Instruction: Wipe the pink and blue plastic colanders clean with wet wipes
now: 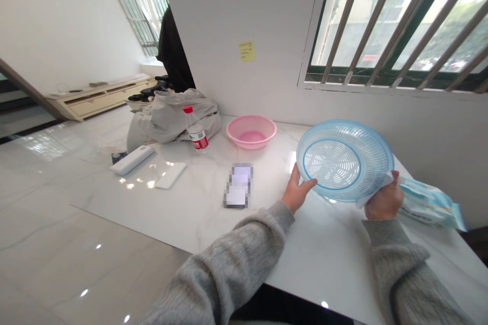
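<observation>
A round, see-through blue plastic basket point(331, 162) with a slotted bottom is held up above the table, tilted so its inside faces me. My left hand point(298, 189) grips its lower left rim, the thumb lying over the edge. At the lower right rim, my right hand point(384, 198) is closed on a thin white wipe point(364, 202) that lies against the basket's outer side; most of its fingers are hidden. Just right of that hand lies a light blue soft pack of wipes point(430, 203) on the white table.
A pink plastic basket point(251, 133) stands near the wall. Left of it are a bottle with a red cap point(198, 134) and a grey cloth bag point(163, 117). A phone point(238, 186), a flat white object point(171, 175) and a long white case point(132, 160) lie on the table point(213, 223).
</observation>
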A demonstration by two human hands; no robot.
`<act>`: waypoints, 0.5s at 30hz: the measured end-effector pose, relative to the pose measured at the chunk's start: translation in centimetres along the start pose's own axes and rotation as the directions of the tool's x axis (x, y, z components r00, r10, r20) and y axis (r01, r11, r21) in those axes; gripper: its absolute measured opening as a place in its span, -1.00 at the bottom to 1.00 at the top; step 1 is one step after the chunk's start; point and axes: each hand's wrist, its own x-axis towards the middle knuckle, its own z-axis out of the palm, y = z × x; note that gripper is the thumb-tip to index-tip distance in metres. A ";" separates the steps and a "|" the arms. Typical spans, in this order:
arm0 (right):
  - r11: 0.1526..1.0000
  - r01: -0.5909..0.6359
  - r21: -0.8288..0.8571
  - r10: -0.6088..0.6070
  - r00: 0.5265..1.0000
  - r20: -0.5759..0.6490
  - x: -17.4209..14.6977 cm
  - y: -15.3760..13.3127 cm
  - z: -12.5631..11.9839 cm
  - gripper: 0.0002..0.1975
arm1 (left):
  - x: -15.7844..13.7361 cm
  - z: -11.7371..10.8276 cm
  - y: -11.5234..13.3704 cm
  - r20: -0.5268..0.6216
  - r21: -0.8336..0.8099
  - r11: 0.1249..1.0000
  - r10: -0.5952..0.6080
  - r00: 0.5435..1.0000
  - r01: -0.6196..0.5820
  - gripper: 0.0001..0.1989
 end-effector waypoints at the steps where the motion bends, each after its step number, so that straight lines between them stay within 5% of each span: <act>1: 1.000 0.000 0.019 0.000 1.000 -0.014 0.0 0.0 0.0 -0.59 | 0.0 0.0 0.0 -0.007 -0.006 1.000 -0.005 1.000 0.005 -0.18; 15: 0.999 -0.035 0.038 0.036 0.999 -0.028 -0.9 -1.0 0.3 -0.66 | 0.0 0.2 -0.2 0.017 -0.014 0.999 0.032 0.999 -0.031 -0.22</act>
